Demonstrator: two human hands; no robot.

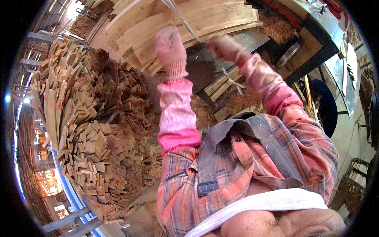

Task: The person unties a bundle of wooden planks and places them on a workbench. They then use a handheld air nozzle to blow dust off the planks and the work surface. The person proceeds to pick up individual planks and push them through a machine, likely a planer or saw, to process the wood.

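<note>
My left hand (171,45), in a pale pink knit glove, is closed in a fist over the near edge of some long, light wooden boards (189,23). What it holds, if anything, is hidden. To its right, my right hand (226,48) is slightly blurred, its fingers closed around a thin whitish strap (183,19). From the top edge the strap slants down past my left hand to my right fingers. Its loose, frayed tail (238,85) dangles below them. Pink sleeve covers (177,114) reach over both forearms.
A large heap of short wood offcuts (90,146) rises on the left. Dark metal machinery (316,43) stands at the right, with sawdust (278,23) beside it. More wood strips (223,85) lie below my right hand. A black round opening or wheel (324,106) sits farther right.
</note>
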